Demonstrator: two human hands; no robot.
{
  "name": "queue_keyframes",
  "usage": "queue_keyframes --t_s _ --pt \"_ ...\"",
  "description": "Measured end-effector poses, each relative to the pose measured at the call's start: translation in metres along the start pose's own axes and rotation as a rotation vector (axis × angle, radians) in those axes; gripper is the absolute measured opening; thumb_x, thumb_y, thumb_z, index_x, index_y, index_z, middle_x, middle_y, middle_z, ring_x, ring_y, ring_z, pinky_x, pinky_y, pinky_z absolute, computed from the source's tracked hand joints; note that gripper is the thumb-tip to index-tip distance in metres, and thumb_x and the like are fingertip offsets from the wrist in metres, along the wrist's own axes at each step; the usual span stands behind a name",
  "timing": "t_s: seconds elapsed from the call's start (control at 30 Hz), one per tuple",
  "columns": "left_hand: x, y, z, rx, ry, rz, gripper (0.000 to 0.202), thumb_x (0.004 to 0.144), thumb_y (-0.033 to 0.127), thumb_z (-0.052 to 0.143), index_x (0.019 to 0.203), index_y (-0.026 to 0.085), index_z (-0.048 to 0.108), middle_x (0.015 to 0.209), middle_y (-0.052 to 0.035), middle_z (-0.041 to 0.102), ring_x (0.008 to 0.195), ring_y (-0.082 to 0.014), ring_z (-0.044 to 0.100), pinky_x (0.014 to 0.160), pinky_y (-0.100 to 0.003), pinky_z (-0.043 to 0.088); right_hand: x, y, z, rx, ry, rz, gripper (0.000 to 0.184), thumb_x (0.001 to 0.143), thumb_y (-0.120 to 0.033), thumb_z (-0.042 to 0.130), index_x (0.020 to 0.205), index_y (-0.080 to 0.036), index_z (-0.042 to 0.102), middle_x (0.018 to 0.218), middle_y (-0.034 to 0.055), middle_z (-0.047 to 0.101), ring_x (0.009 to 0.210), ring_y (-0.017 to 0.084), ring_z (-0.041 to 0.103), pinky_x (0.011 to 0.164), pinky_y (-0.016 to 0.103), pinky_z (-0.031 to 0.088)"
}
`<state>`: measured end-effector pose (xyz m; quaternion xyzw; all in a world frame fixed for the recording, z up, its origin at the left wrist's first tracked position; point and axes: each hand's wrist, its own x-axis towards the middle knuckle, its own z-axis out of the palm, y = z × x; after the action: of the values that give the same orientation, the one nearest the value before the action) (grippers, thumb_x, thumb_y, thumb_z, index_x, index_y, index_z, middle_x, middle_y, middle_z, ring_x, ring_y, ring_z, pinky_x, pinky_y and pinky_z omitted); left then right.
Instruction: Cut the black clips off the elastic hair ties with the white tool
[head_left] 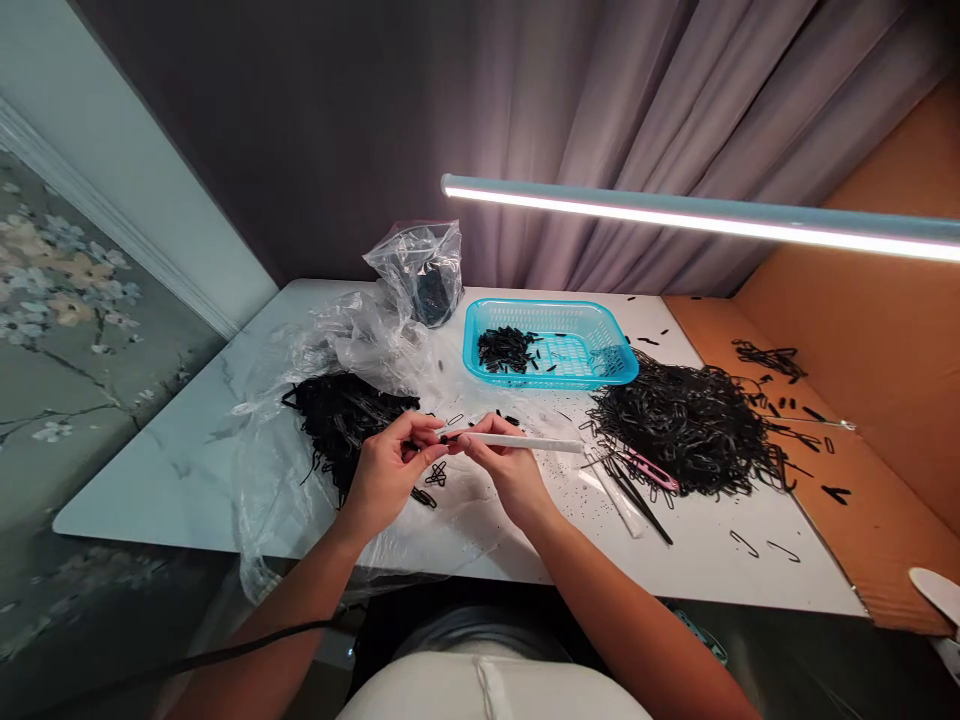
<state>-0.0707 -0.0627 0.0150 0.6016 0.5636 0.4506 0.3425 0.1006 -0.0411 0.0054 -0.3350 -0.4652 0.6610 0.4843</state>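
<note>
My right hand [513,476] is closed round a long white stick-like tool [536,441], whose far end points right. Its thin tip meets the fingers of my left hand [388,468], which pinch a small dark piece too small to make out. Beneath and left of my left hand lies a heap of black strips [352,405] on clear plastic. A few black wire loops [436,474] rest on the table just below the fingertips. Behind the hands stands a blue plastic basket [551,382] with a pile of small black pieces [506,348] in its left part.
On the right is a big heap of black wire loops [686,425]. Tweezers [646,505] and a pink tool [651,468] lie beside it. Clear plastic sheeting [259,480] and a clear bag [427,270] cover the left. A lamp tube [697,220] hangs overhead, by cardboard [885,400].
</note>
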Motion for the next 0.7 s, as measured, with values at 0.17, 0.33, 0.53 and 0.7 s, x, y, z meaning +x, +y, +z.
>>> queue_keyframes --t_s 0.17,0.33,0.53,0.7 --pt "-0.002 0.002 0.004 -0.088 0.043 -0.007 0.024 0.078 0.031 0.074 0.099 0.021 0.071 0.085 -0.0027 0.067 0.079 -0.0159 0.06 0.07 -0.027 0.047 -0.001 0.004 0.002 0.009 0.019 -0.021 0.025 0.081 -0.039 0.069 0.078 -0.018 0.056 0.094 0.0057 0.072 0.09 0.018 0.066 0.085 0.032 0.05" --pt "0.002 0.002 0.002 -0.529 0.14 -0.227 0.031 0.072 0.029 0.079 0.102 0.021 0.075 0.087 -0.0024 0.068 0.074 -0.0097 0.056 0.07 -0.022 0.046 -0.004 0.006 0.002 -0.037 0.072 -0.025 0.022 0.083 -0.036 0.067 0.079 -0.018 0.055 0.095 0.0061 0.072 0.093 0.018 0.066 0.086 0.032 0.049" --pt "0.007 -0.001 -0.007 -0.771 0.166 -0.373 0.024 0.063 0.027 0.086 0.079 0.015 0.073 0.073 -0.0008 0.064 0.06 -0.0039 0.048 0.055 -0.015 0.038 -0.004 0.005 -0.003 -0.11 0.187 -0.03 0.025 0.084 -0.04 0.066 0.08 -0.018 0.055 0.09 0.0054 0.071 0.09 0.018 0.066 0.084 0.03 0.047" --pt "0.004 -0.004 -0.009 -0.756 0.113 -0.318 0.02 0.066 0.028 0.085 0.078 0.016 0.074 0.07 0.0001 0.061 0.061 -0.0044 0.047 0.055 -0.015 0.039 -0.006 0.011 -0.001 -0.307 -0.001 0.027 0.023 0.084 -0.036 0.065 0.075 -0.017 0.055 0.085 0.0049 0.071 0.087 0.018 0.066 0.074 0.027 0.044"
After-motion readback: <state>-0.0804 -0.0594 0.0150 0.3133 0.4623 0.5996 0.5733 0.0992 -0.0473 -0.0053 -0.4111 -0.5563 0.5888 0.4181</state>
